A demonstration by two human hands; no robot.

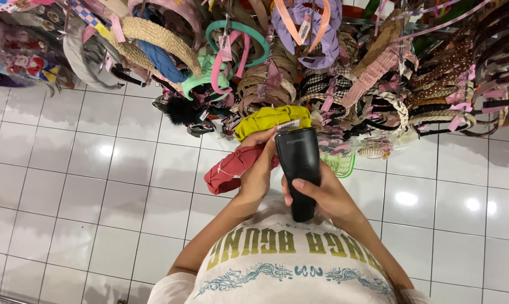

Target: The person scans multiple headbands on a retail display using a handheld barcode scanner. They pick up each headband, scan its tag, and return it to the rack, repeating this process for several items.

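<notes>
White glossy floor tiles [97, 186] with grey grout fill the left, right and lower parts of the frame and carry bright reflections of ceiling lights. Across the top of the frame runs a crowded display rack of headbands [378, 73] in woven straw, pink, teal, lilac, checked and dotted fabrics, many with paper tags.

Just above centre, the left hand [258, 169] is raised with the forearm rising from the lower left; its fingers are closed around a red padded fabric headband [232, 169], which trails to the left of the hand. Its fingertips touch a yellow-green padded fabric headband [271, 119] hanging at the rack's lower edge.

The right hand [322, 194], just right of centre, is wrapped firmly around a black plastic handheld scanner [299, 169], whose head points up at the yellow-green headband's tag. A cream printed T-shirt [288, 264] occupies the bottom centre.
</notes>
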